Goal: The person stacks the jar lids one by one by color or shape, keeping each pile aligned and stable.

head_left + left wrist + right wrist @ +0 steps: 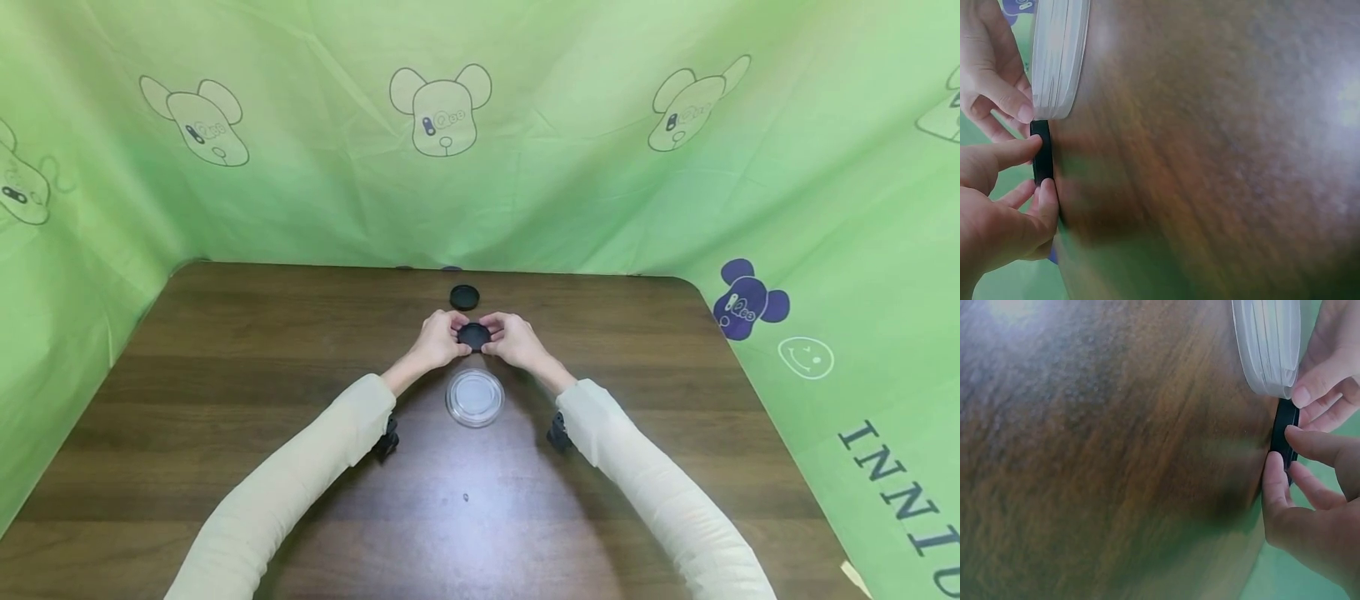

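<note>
A flat round black lid (474, 337) is gripped at opposite edges by both hands near the far middle of the table. My left hand (438, 337) holds its left edge, thumb at the near side and fingers behind. On the right edge, my right hand (517, 340) pinches in the same way. Side-on in the left wrist view, the black lid (1042, 153) shows a thin rim low over the wood. A second round black lid (464, 297) lies just beyond the hands. Nearer me sits a round stack of clear plastic lids (475, 397).
The brown wooden table (300, 333) meets a green printed cloth (450, 200) at its back and sides. A tiny ring-like bit (465, 497) lies on the wood toward me. Dark wrist cameras (386, 439) hang under both sleeves, close to the tabletop.
</note>
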Available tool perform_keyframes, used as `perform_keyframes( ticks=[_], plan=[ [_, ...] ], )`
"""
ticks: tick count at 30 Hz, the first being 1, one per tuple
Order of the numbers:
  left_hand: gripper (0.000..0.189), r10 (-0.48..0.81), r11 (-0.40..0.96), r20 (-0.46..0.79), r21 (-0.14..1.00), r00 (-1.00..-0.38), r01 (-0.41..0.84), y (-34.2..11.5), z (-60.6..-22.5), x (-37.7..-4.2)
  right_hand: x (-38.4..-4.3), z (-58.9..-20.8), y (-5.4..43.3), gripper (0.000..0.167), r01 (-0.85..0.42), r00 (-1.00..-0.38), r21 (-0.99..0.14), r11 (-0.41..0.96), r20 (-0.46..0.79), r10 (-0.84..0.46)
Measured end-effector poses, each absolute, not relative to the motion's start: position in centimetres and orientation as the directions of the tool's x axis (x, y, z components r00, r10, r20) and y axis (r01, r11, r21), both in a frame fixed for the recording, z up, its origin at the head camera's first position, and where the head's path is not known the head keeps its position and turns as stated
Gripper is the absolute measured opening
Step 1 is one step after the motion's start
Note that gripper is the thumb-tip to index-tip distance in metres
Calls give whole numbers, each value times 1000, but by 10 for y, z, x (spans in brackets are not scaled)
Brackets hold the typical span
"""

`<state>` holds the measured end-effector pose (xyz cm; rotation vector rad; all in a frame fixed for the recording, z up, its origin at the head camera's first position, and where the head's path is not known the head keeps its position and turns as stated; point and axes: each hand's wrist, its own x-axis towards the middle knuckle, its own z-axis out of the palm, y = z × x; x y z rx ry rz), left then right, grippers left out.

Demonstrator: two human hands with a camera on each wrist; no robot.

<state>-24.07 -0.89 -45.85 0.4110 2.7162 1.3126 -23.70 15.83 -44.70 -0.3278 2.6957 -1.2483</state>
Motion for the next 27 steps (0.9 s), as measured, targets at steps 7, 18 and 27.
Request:
perform_keyframes(
  ticks=[7,18,27],
  plan=[
    [49,280,567,34,800,-959,194,-14,-459,-239,-237,-447,163,46,-128,-958,-774,620,-64,-278],
    [48,187,602,33,786,-982,141,-31,-458,-264,-263,-437,166,47,-23,-963,-752,658,-160,-217],
    [53,197,628,45,761,-979,162,-28,-454,-285,-288,-440,165,52,-15,-964,-787,617,-152,-217]
  ],
)
